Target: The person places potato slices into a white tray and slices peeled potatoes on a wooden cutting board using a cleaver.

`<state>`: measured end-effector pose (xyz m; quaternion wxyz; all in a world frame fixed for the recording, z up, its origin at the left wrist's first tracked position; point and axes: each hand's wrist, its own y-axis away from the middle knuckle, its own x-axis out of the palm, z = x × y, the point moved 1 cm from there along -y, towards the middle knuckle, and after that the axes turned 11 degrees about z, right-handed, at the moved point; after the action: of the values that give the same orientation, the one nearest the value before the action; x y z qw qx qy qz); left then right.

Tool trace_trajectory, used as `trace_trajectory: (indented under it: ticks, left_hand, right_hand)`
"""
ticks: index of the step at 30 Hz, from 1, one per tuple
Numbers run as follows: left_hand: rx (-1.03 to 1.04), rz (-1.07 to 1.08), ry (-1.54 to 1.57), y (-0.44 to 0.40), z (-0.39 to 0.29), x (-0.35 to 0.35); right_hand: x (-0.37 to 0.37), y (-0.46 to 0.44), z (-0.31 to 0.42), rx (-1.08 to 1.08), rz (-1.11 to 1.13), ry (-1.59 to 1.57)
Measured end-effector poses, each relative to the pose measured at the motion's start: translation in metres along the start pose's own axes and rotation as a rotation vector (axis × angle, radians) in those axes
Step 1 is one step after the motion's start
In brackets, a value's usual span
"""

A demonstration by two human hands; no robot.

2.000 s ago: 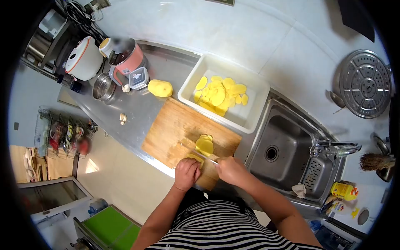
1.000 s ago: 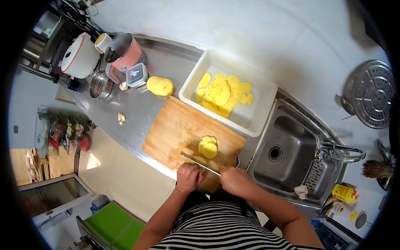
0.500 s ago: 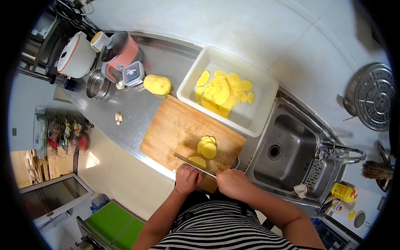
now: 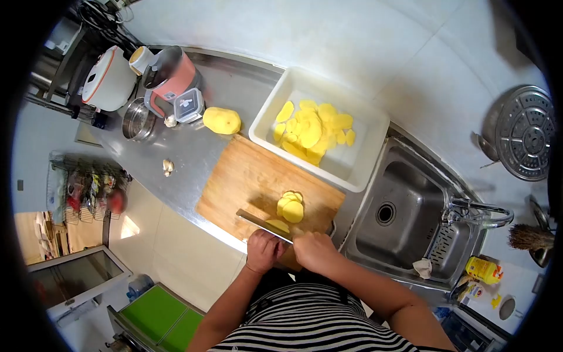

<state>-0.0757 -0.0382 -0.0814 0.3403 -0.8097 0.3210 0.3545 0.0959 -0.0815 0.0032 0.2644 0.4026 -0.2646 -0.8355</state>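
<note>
A knife (image 4: 264, 226) is gripped by the clenched fingers of the right hand (image 4: 315, 251) and held low over a wooden cutting board (image 4: 234, 176). The fingers of the left hand (image 4: 264, 250) are curled beside the knife (whether anything is grasped beneath them cannot be told). Sliced potato (image 4: 291, 209) is piled on the board beyond; more slices (image 4: 311, 130) are held in a white tub (image 4: 347, 161), and a whole peeled potato (image 4: 222, 121) is set on the steel tabletop (image 4: 187, 158).
</note>
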Motion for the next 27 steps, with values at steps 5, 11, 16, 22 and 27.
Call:
trace_trajectory:
  ticks: [5,11,16,22,27]
  left_hand:
    - [-0.010,-0.005,0.008,-0.001,-0.002,-0.004]
    - [-0.019,-0.006,-0.007,-0.005,-0.005,-0.006]
    - [-0.013,-0.022,-0.006,-0.005,-0.004,-0.006]
    - [-0.006,-0.034,-0.014,-0.001,-0.004,-0.005]
    - [-0.013,-0.025,-0.012,0.001,-0.007,-0.007]
  right_hand:
    - [0.002,0.011,-0.010,0.063,0.059,-0.015]
    - [0.010,-0.018,-0.006,0.016,-0.029,0.039]
    - [0.012,-0.005,-0.015,0.035,0.029,0.029]
    - [0.028,-0.023,-0.021,0.013,-0.090,0.024]
    - [0.018,0.006,-0.018,0.023,-0.081,-0.023]
